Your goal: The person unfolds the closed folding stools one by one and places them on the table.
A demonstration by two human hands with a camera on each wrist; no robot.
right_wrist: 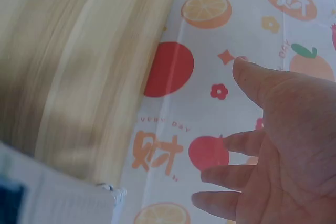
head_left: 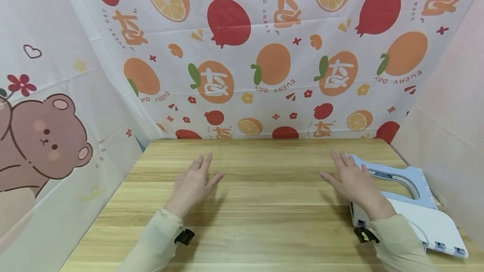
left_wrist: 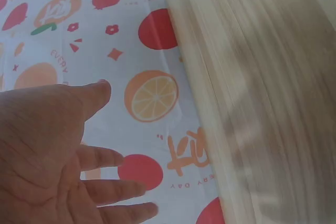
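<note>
Currently both your hands are released, fingers stretched out and thumbs held away from them. Your left hand (head_left: 194,184) is over the left half of the wood-grain table (head_left: 264,221), a soft shadow beside it on the boards; left-wrist view gives palm and spread fingertips against the printed cloth (head_left: 302,49). Your right hand (head_left: 353,184) mirrors it on the other side, well apart from the left, also unloaded

Nearest to your right hand: a blue-and-white plastic piece (head_left: 423,217), lying at the table's right side, near the pale right-hand curtain (head_left: 457,137). Light-blue part farther from you, with a curved opening; white rounded panel nearer you, small dark slots along its near edge. Your right hand and forearm overlap its left portion in the head view; in the right-wrist view your fingers are apart from its blurred pale edge

Cream sleeves (head_left: 155,242) on both your arms, a black strap (head_left: 185,236) at each wrist. Bear-printed curtain (head_left: 56,142) to your left
</note>
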